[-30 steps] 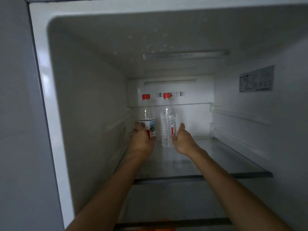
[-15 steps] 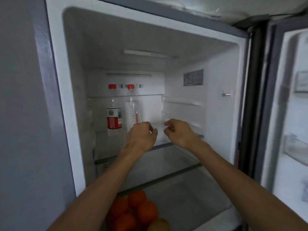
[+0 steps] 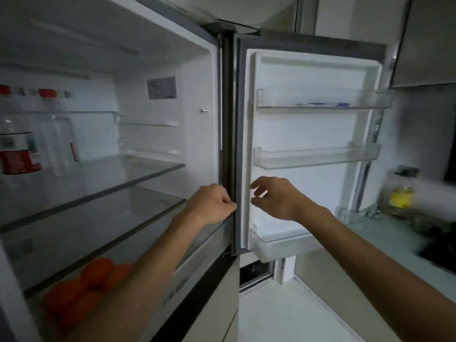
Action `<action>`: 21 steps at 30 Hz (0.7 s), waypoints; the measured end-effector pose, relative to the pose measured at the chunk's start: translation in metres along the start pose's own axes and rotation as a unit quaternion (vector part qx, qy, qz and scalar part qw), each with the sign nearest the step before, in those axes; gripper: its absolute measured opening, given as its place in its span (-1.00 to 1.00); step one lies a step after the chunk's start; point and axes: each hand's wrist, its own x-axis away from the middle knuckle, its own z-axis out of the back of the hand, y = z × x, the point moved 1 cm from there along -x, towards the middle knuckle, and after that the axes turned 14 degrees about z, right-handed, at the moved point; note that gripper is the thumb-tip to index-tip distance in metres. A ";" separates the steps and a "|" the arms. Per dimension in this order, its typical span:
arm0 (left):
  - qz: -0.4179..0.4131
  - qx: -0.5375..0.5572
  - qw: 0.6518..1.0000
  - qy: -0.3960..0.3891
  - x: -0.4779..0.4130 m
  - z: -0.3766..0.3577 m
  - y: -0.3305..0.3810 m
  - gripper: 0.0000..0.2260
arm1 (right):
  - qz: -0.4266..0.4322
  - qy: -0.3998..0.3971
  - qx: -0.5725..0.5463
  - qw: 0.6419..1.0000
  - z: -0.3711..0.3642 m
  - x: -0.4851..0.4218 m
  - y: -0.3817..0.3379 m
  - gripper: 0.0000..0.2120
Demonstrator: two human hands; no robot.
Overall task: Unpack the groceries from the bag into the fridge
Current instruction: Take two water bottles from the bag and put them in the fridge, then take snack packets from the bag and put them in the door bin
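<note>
The fridge (image 3: 217, 77) stands open. Two clear water bottles with red caps stand at the back left of its top glass shelf (image 3: 138, 172): one with a red label (image 3: 17, 144) and a plainer one (image 3: 58, 141) to its right. Several oranges (image 3: 84, 285) lie on a lower level at the bottom left. My left hand (image 3: 209, 204) is loosely curled and empty in front of the fridge's right edge. My right hand (image 3: 276, 197) hovers before the open door (image 3: 296, 134), fingers apart, holding nothing. No bag is in view.
The door carries three clear bins: upper (image 3: 320, 98), middle (image 3: 315, 156) and lower (image 3: 276, 245). To the right a counter (image 3: 385, 233) holds a bottle of yellow oil (image 3: 401, 191) and a dark hob (image 3: 441, 253). White floor (image 3: 283, 314) lies below the door.
Both hands let go of the two bottles on the top shelf and drew back out of the fridge. The view swung right, bringing the open door and counter into sight.
</note>
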 end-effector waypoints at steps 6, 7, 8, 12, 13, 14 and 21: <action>-0.064 -0.029 0.993 -0.094 0.015 -0.065 0.072 -0.76 | -0.111 -0.035 0.070 0.991 0.049 0.096 0.062 -0.66; -0.074 -0.033 0.991 -0.106 0.019 -0.078 0.089 -0.76 | -0.128 -0.039 0.080 0.988 0.061 0.117 0.073 -0.66; -0.077 -0.036 0.990 -0.113 0.020 -0.086 0.098 -0.76 | -0.135 -0.042 0.088 0.986 0.068 0.129 0.080 -0.67; -0.141 -0.046 0.977 -0.155 0.050 -0.145 0.183 -0.84 | -0.198 -0.032 0.124 0.972 0.124 0.221 0.130 -0.67; -0.156 -0.045 0.973 -0.164 0.061 -0.159 0.205 -0.85 | -0.217 -0.030 0.130 0.967 0.139 0.245 0.141 -0.67; -0.169 -0.045 0.969 -0.171 0.072 -0.172 0.227 -0.85 | -0.233 -0.025 0.132 0.963 0.153 0.268 0.152 -0.67; -0.261 -0.020 0.940 -0.218 0.158 -0.257 0.374 -0.83 | -0.323 0.007 0.137 0.936 0.240 0.428 0.218 -0.67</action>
